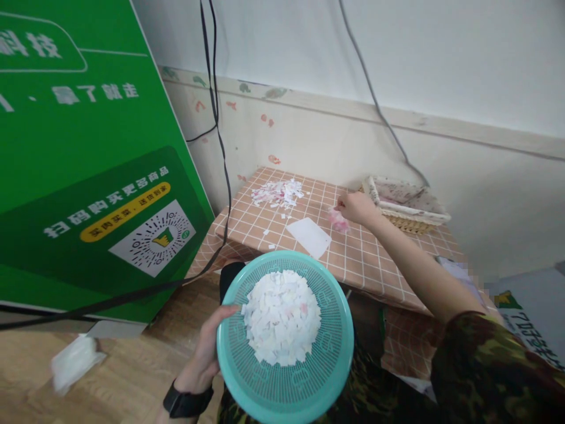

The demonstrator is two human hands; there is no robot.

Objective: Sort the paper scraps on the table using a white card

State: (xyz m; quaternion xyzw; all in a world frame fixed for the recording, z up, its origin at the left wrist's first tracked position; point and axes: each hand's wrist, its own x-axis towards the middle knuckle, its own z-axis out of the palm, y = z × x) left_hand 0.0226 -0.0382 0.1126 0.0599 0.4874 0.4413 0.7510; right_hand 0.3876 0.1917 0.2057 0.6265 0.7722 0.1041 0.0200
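- Left hand [206, 348] grips the colander [339, 330] by its rim; scraps [282, 318] heaped inside.
- Right hand [358, 207] at the pink clump [339, 222] on the table [362, 259], beside the sheet [309, 237]; fingers bent, hold unclear.
- Step, apparently: handling the clump.
- Next move calls for a sure pinch, colander steady.

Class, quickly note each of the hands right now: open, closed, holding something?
Left hand: closed on the rim of the teal plastic colander.
Right hand: fingers curled by the pink-and-white clump; whether it grips cannot be told.
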